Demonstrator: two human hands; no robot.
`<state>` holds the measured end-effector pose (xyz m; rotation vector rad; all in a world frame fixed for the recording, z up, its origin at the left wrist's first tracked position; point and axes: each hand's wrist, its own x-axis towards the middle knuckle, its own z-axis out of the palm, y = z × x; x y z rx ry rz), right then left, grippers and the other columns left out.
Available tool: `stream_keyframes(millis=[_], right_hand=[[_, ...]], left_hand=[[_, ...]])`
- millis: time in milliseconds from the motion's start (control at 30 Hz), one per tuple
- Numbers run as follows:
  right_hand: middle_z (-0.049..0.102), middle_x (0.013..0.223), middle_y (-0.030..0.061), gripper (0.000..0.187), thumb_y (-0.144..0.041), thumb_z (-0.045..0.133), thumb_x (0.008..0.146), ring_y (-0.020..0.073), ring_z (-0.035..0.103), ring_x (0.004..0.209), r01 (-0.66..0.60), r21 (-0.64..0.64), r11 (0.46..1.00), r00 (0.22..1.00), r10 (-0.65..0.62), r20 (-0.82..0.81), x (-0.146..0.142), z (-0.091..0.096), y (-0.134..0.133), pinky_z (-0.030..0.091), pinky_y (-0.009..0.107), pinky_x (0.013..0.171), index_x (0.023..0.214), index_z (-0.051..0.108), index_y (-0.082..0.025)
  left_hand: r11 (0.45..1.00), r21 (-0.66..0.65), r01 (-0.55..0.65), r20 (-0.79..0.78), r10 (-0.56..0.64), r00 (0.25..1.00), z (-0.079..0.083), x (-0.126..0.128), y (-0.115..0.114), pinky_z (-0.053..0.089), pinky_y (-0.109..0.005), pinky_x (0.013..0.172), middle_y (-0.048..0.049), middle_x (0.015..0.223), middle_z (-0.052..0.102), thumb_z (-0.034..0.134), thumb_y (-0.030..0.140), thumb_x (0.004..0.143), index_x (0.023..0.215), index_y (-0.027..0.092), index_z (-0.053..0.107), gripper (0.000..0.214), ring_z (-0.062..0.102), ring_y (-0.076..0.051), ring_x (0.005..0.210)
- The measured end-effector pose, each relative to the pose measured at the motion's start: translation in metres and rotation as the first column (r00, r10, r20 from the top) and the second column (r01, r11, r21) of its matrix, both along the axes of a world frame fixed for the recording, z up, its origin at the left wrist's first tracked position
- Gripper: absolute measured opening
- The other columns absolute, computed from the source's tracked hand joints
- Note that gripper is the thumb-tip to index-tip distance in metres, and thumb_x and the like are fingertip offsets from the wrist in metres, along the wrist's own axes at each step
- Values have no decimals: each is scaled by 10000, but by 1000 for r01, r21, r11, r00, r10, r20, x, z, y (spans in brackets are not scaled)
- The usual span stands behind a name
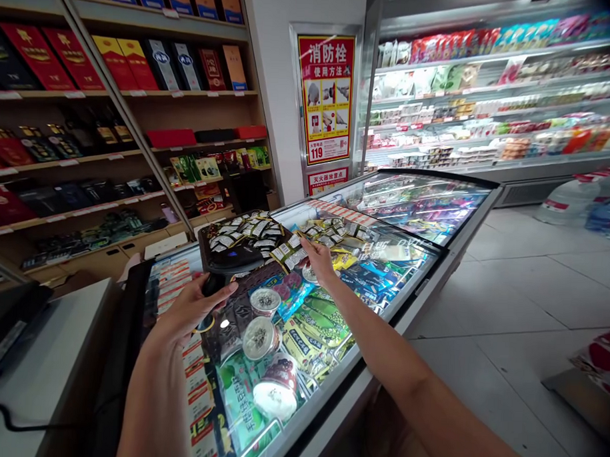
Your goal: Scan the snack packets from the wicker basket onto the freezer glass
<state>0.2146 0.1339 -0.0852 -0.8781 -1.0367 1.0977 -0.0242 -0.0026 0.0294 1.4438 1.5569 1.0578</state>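
Observation:
My left hand [195,304] is wrapped around the dark handle of what looks like a black handheld scanner [238,258]. A small blue mark shows on its top. My right hand [318,259] pinches a small printed packet [290,252], just right of the scanner's front end. Behind the scanner, similar packets [257,230] lie heaped in a black tray [203,241] on the freezer's glass top. More loose packets [335,231] are spread beyond my right hand. Which part of the scanner my fingers press is hidden.
Below my hands is a glass-topped chest freezer [417,292] with ice cream cups [260,338] and bagged goods inside. A white counter [55,366] with a black device stands left. Shelves of boxes [141,63] line the back left. Large water bottles [569,201] stand on the floor right.

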Motion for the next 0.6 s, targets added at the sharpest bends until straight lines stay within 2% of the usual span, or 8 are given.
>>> stream_keyframes(millis=[133, 267, 333, 400, 467, 600], right_hand=[[581, 447, -7, 491, -686, 695, 729, 172, 584, 439, 32, -41, 999, 997, -34, -67, 3, -3, 6, 394, 255, 420, 696, 628, -201], [631, 551, -9, 426, -619, 673, 788, 162, 622, 499, 195, -161, 968, 947, -228, -226, 15, -12, 24, 467, 251, 467, 793, 616, -197], [680, 672, -2, 329, -531, 649, 851, 161, 687, 638, 231, -185, 955, 903, -282, -323, 25, -16, 35, 536, 250, 586, 834, 590, -208], [709, 797, 3, 208, -406, 637, 895, 146, 716, 806, 195, -179, 964, 868, -255, -426, 32, -18, 43, 564, 252, 746, 848, 564, -217], [713, 850, 11, 138, -302, 632, 903, 130, 711, 870, 120, -206, 971, 849, -208, -485, 36, -19, 47, 556, 253, 830, 835, 554, -212], [697, 815, 19, 97, -245, 635, 873, 132, 691, 751, 20, -281, 960, 893, -144, -426, 31, -25, 45, 558, 265, 766, 844, 557, -196]], left_hand=[[1000, -16, 26, -6, -26, 1000, 0, -4, 2, 337, -209, 457, 43, 565, 532, 828, 595, 587, 744, 207, 585, 484, 465, -107, 523], [998, -45, 47, -21, -48, 999, 0, -10, 7, 389, -220, 466, 40, 608, 530, 836, 606, 567, 786, 209, 583, 519, 491, -122, 554], [997, -51, 56, -21, -57, 998, 0, -11, 8, 401, -222, 470, 45, 617, 523, 838, 616, 554, 788, 213, 574, 536, 505, -124, 554], [996, -57, 66, -12, -66, 998, 1, -11, 8, 395, -218, 465, 51, 610, 521, 843, 624, 534, 791, 212, 574, 555, 501, -118, 539], [996, -56, 64, 7, -64, 998, 3, -10, 6, 389, -212, 468, 54, 607, 535, 849, 612, 532, 829, 206, 594, 564, 489, -108, 529], [999, -34, 19, 23, -18, 1000, 7, -15, 1, 372, -203, 476, 72, 559, 520, 853, 607, 519, 823, 197, 592, 574, 458, -95, 506]])
